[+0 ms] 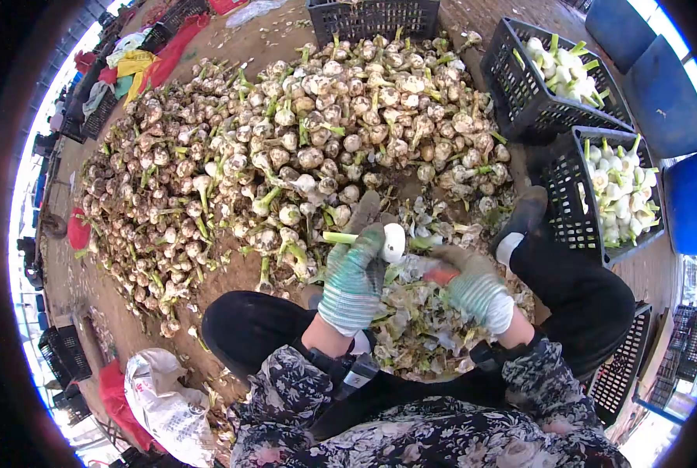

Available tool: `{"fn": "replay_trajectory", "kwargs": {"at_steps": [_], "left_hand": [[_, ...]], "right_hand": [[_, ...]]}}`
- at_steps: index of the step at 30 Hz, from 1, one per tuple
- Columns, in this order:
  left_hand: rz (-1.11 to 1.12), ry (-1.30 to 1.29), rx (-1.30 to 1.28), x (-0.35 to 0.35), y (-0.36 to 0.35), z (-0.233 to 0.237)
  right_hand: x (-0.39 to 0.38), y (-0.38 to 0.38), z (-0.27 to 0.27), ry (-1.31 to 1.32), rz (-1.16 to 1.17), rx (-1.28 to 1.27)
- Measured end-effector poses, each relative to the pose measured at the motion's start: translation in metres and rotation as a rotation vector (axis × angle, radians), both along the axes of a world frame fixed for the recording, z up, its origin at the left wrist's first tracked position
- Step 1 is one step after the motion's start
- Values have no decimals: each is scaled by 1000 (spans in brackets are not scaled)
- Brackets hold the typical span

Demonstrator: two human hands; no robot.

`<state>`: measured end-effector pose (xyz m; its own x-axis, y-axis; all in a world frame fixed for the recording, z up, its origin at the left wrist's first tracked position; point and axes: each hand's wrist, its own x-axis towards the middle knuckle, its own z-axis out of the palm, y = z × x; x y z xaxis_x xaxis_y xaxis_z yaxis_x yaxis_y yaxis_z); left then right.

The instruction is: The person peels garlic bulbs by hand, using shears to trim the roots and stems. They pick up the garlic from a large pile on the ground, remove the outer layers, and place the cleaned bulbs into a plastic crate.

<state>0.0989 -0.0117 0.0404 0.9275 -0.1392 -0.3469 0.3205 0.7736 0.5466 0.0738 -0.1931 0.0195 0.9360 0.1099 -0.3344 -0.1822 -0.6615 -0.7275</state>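
Note:
My left hand (354, 273), in a green-and-white striped work glove, is closed around a garlic bulb (393, 242). The bulb is white and smooth, and its cut green stem sticks out to the left of the fingers. To the right, my right hand (473, 282), gloved the same way, is closed on a small tool with a red-orange handle (441, 274); its working end is not clear. Below both hands, between my legs, lies a heap of papery garlic skins (422, 327). Just beyond them spreads a large pile of unpeeled garlic (309, 156) with dirty skins and short stems.
Two black crates (571, 199) (512, 93) at the right hold clean white garlic. Another black crate (375, 19) stands behind the pile. Blue barrels (690, 207) line the right edge. A white woven sack (165, 405) lies at lower left, near red netting (122, 402).

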Motion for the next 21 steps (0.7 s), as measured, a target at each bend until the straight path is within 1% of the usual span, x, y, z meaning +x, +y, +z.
{"fn": "replay_trajectory", "kwargs": {"at_steps": [1,3,4,5,6,7,8,9,10,11,13,14,15,16,17,18,19,20,21], "left_hand": [[-1,-6,-2,1,1,-2],[-32,41,-115,1,2,-3],[-35,46,-113,1,2,-5],[-39,75,-168,2,2,-7],[-43,101,-224,4,1,-7],[-46,97,-224,5,-1,-6],[-17,91,-209,6,-3,-5],[12,88,-194,7,-6,-2],[21,81,-204,6,-7,2],[22,36,-305,6,-8,0],[79,71,-174,7,-11,5],[56,26,-201,8,-11,-3],[6,-12,-55,5,-17,1],[-68,-77,15,2,-22,-8],[-136,-147,89,1,-22,-24],[-276,-404,375,7,-14,-31],[-273,-405,370,5,-16,-38],[-213,-338,387,5,-20,-23],[-148,-268,407,6,-25,-6]], "right_hand": [[3,-7,-1,-6,-1,-2],[5,-18,-7,26,-123,232],[2,-19,-11,-20,-129,393],[4,-9,1,-21,-134,395],[9,9,24,-23,-230,694],[14,21,37,-26,-322,992],[16,23,35,-99,-176,618],[12,35,27,-198,-199,666],[11,31,29,-164,-170,594],[11,27,36,-130,-144,519],[17,15,1,114,-552,665],[20,14,34,136,-460,890],[13,21,23,61,-419,1039],[5,26,14,-155,-295,806],[3,30,24,-351,-163,566],[2,23,32,-356,-167,547],[5,20,38,-130,-222,660],[9,20,40,105,-269,774],[16,6,3,135,-382,908]]}}
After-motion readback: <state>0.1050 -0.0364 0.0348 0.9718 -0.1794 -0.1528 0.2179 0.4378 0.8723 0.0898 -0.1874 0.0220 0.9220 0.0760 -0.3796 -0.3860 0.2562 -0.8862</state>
